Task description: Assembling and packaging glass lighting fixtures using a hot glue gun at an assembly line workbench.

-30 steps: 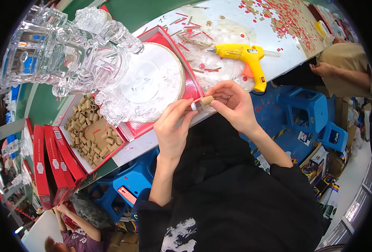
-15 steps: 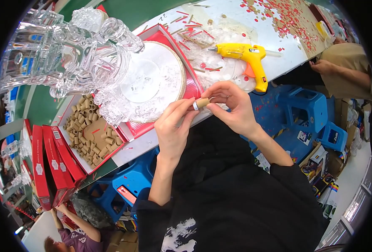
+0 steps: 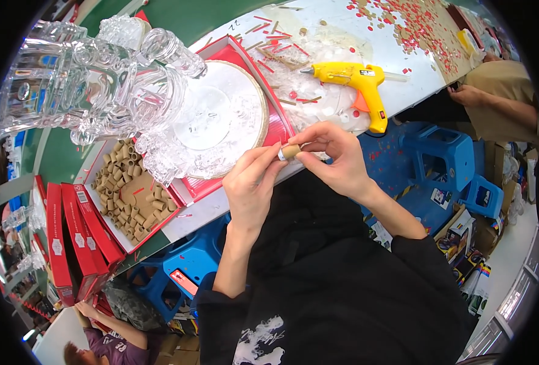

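Between both hands, over the table's near edge, is a short brown cardboard tube (image 3: 291, 151) with a white piece at its left end. My left hand (image 3: 251, 172) pinches that white end, and my right hand (image 3: 337, 157) grips the brown end between thumb and fingers. Left of my hands, a red box (image 3: 280, 115) bears a round clear plate (image 3: 254, 121) with clear plastic parts around it. A shallow box (image 3: 173, 215) of many similar cardboard tubes (image 3: 118, 173) stands to the lower left. Beyond my right hand lies a yellow glue gun (image 3: 376, 100).
Tall stacked clear plastic pieces (image 3: 99, 85) fill the upper left, above several red boxes (image 3: 78, 225). Red and brown strips and dots (image 3: 412, 30) cover the far table. Blue stools (image 3: 446, 155) stand below. Two other people (image 3: 507, 100) are at the sides.
My hands and the tube have barely moved; the right hand is turned slightly and its fingers have shifted on the tube. At lower left, the other person's arms have moved slightly.
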The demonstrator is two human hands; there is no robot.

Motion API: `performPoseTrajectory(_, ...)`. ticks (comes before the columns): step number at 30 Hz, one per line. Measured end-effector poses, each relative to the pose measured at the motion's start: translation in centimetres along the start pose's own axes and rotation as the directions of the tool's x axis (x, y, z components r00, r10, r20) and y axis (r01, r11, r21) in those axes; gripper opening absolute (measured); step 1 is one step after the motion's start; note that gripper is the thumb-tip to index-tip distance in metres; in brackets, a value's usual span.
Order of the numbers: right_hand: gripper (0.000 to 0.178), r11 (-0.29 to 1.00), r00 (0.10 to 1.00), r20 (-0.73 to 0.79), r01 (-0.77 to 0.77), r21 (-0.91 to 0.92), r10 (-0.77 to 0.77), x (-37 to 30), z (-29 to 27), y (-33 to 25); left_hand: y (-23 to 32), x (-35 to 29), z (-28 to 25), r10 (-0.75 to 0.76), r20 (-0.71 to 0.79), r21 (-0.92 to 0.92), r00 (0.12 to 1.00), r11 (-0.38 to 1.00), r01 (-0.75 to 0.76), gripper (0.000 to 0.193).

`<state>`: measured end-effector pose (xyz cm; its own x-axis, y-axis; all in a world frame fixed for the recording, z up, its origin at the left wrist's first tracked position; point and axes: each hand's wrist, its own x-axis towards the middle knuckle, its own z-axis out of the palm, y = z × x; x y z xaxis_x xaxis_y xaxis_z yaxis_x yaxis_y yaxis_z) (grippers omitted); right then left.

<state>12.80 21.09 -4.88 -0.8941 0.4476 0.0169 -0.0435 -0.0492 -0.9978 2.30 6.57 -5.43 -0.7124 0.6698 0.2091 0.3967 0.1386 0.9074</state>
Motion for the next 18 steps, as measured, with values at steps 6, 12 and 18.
performPoseTrajectory(6,0.024,0.971,1.000,-0.019,-0.001,-0.241,-0.004,0.3,-1.9,-1.6,0.1,0.5,-0.4,0.067,0.024,0.104,0.997,0.992,-0.070,0.029)
performPoseTrajectory(12,0.039,0.349,0.912,-0.334,-0.240,-0.906,-0.239,1.2,-9.6,-1.6,-0.9,0.3,-0.1,0.162,-0.004,0.115,0.987,0.980,-0.161,0.028)
performPoseTrajectory(18,0.044,0.485,0.908,-0.411,-0.397,-0.779,0.084,2.6,-13.7,-1.0,-0.9,0.1,0.2,-0.010,0.019,-0.012,1.000,1.000,0.010,0.027)
